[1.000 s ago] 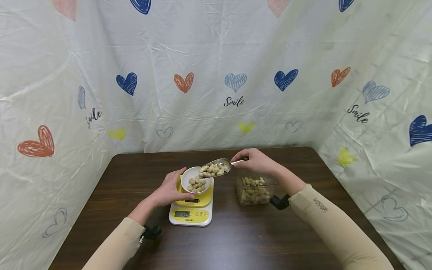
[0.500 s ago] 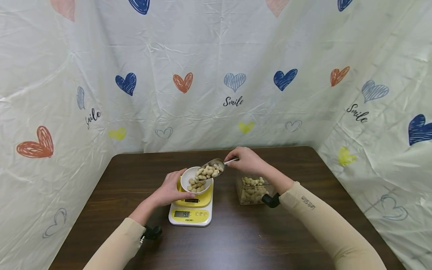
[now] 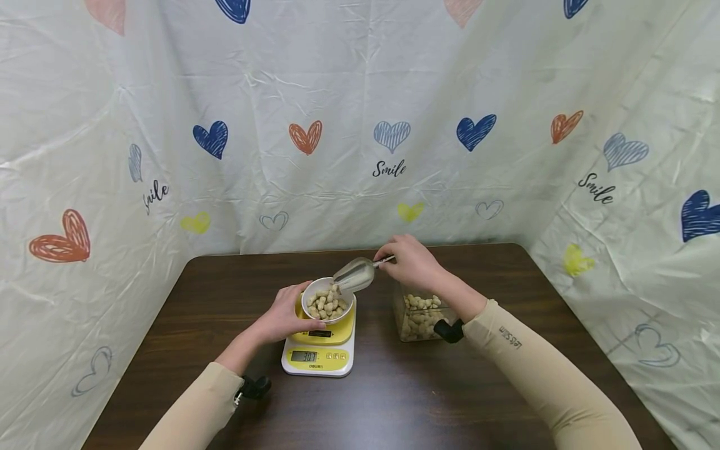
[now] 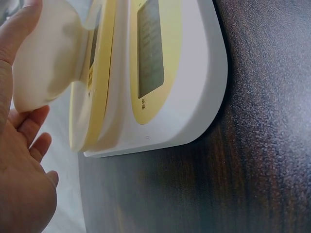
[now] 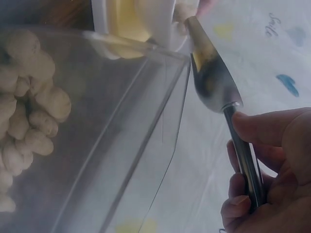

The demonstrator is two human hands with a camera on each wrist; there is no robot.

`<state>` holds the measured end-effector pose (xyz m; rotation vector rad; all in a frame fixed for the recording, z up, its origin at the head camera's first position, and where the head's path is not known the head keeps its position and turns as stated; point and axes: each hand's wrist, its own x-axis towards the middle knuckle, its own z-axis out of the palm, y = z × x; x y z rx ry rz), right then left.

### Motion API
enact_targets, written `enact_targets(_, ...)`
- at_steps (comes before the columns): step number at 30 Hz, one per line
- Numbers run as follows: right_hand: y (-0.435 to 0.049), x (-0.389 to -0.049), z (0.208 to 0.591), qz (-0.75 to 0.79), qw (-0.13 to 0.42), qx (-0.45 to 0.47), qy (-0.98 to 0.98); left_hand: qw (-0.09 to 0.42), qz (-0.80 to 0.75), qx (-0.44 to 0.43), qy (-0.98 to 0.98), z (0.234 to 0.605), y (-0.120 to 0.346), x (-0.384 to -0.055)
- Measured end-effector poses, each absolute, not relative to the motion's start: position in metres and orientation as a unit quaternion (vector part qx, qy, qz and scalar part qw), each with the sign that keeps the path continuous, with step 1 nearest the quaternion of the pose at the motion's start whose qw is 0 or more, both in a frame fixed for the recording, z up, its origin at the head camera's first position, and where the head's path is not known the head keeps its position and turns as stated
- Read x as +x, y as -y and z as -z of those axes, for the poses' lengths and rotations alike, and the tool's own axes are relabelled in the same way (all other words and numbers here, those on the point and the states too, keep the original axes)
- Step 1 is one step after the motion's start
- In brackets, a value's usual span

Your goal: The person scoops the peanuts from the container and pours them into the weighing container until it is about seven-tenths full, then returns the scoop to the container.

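My left hand (image 3: 281, 315) holds a white bowl (image 3: 316, 289) by its side, thumb at the front and fingers behind. In the left wrist view the bowl (image 4: 46, 58) sits on the yellow platform of a kitchen scale (image 3: 344, 369), whose display appears to read 30.7. Shelled-on peanuts (image 3: 326, 306) fill the lower part of the bowl. Above its right rim a metal scoop (image 3: 355, 275) is tipped mouth-down, with a peanut or so at its lip. My right hand (image 3: 413, 264) grips the scoop's handle (image 5: 245, 165), thumb along the top.
To the right of the scale stands a clear plastic box (image 3: 402, 322) with many peanuts (image 3: 424, 324), partly hidden by my right forearm. The dark wooden table (image 3: 394, 400) ends at a white curtain (image 3: 337, 219) printed with hearts.
My right hand has moved left and turned the scoop over; its peanuts have dropped into the bowl. The display has gone from 19.8 to about 30.7. My left hand has stayed put.
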<state>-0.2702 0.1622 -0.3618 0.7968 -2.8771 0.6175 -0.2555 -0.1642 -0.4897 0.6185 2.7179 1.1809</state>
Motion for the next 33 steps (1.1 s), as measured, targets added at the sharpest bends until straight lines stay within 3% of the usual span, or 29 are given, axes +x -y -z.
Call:
enact_targets(24,-0.171,-0.266,0.361,-0.22,0.036,0.249,0.943,0.065,-0.393,0.199,-0.896,0.488,0.162,-0.253)
enact_targets(33,-0.195,-0.26,0.349,-0.238,0.046,0.248,0.938,0.071,-0.395,0.197,-0.895,0.491,0.164,-0.255)
